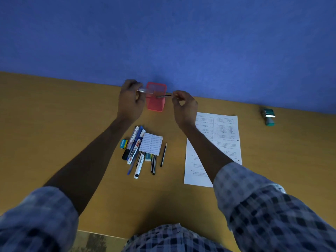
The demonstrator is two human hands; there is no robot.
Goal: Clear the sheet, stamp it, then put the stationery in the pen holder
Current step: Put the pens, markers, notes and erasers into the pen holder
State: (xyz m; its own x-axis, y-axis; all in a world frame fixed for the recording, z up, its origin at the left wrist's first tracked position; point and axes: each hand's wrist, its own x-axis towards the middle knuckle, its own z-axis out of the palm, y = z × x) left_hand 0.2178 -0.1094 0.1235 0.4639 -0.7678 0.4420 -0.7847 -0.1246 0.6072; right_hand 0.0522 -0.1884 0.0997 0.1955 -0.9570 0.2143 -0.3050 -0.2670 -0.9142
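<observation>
Head view shows two hands above one pink mesh pen holder (156,102) at the desk's (54,124) far edge. Left hand (130,100) grips a clear pen (145,90); right hand (184,104) pinches a thin dark pen (164,96). One printed sheet (225,135) lies at right (one green stamp (269,116) beyond). Three markers (134,144) lie in a pile.

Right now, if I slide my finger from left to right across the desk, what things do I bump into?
Blue eraser → pile of markers and pens → lone pencil → printed sheet → stamp.
</observation>
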